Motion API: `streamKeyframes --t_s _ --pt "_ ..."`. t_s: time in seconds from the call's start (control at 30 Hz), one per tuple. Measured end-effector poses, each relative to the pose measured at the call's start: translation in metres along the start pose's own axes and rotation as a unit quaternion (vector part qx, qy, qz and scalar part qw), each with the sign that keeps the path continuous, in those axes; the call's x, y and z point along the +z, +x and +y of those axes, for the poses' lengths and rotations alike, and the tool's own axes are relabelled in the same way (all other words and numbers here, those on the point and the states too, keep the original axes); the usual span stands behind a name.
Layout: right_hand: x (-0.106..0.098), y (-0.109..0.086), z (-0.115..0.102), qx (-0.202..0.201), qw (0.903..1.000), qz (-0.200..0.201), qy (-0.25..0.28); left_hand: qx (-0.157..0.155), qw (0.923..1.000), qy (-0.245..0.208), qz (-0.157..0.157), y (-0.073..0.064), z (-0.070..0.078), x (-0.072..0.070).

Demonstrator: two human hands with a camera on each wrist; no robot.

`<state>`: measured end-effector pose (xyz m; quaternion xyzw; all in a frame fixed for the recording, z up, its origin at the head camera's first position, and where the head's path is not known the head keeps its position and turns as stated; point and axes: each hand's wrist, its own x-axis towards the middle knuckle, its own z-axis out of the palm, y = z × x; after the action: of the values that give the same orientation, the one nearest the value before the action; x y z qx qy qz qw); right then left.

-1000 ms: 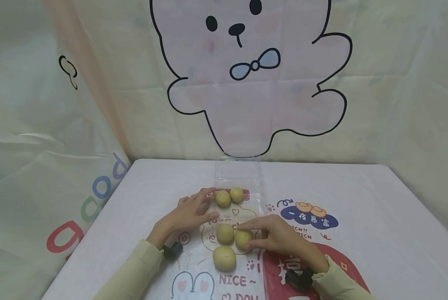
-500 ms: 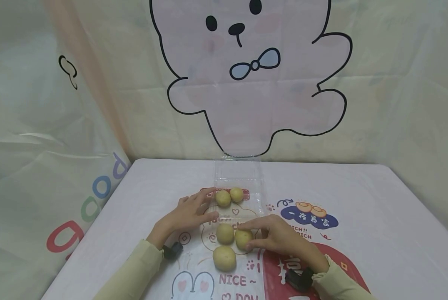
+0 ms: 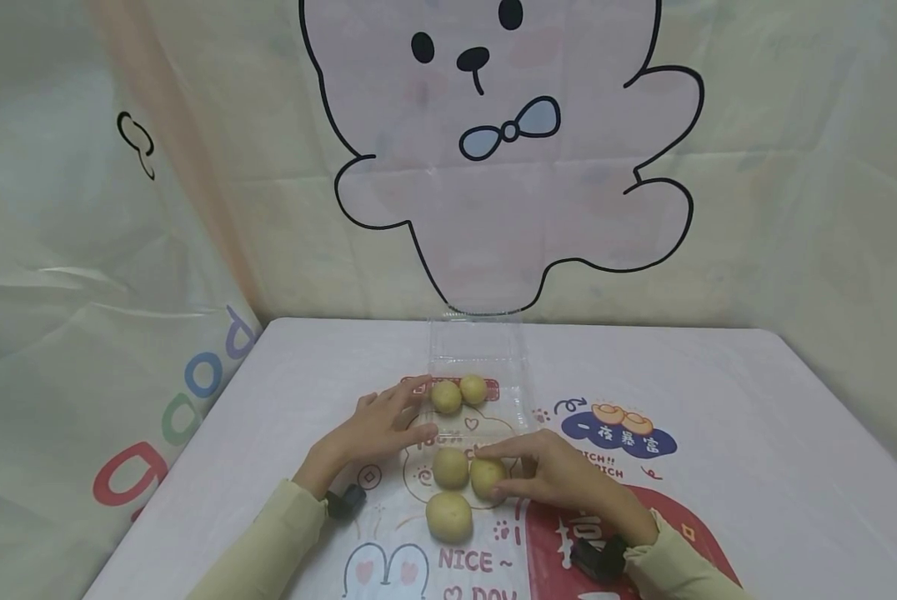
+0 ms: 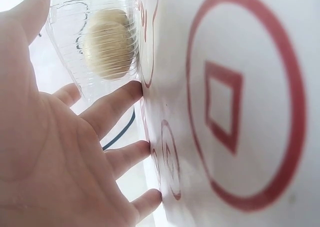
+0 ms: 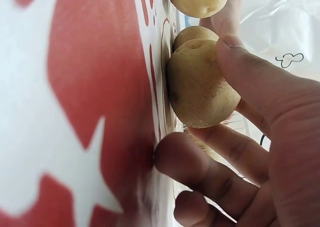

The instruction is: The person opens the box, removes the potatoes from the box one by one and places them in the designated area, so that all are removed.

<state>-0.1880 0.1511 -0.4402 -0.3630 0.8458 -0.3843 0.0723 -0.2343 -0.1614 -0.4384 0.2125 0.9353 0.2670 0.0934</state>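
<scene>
A small yellow-brown potato [image 3: 488, 478] lies on the table, and my right hand [image 3: 561, 471] holds it between thumb and fingers. The thumb lies against its side in the right wrist view, where the potato [image 5: 202, 84] still touches the table. Two more potatoes stand close by, one at its left [image 3: 451, 468] and one nearer me [image 3: 449, 517]. Behind them a clear plastic box [image 3: 519, 400] has its lid raised, with two potatoes [image 3: 446, 397] inside. My left hand [image 3: 377, 425] rests spread at the box's left side, some fingertips on the table.
The white table [image 3: 328, 350] carries a printed cloth with red and blue designs. A curtain [image 3: 794, 208] with a cartoon bear hangs behind the table's far edge, and another sheet [image 3: 81, 292] hangs at the left.
</scene>
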Motion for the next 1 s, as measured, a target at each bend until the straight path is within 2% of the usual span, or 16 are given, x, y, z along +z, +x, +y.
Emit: streamKeyframes --t_s 0.27,0.63,1.0 --pt "0.0001 0.0003 -0.0004 -0.013 0.9999 -0.002 0.004 0.000 1.0000 -0.004 0.001 -0.0004 0.0011 -0.0009" --pt "0.0005 -0.0003 -0.0047 -0.040 0.9979 0.011 -0.049 0.000 1.0000 -0.003 0.001 -0.0006 0.0012 -0.0003" --pt "-0.0004 -0.0012 -0.0066 -0.017 0.9989 0.002 -0.043 0.006 1.0000 -0.005 0.001 -0.0010 0.0011 -0.0010"
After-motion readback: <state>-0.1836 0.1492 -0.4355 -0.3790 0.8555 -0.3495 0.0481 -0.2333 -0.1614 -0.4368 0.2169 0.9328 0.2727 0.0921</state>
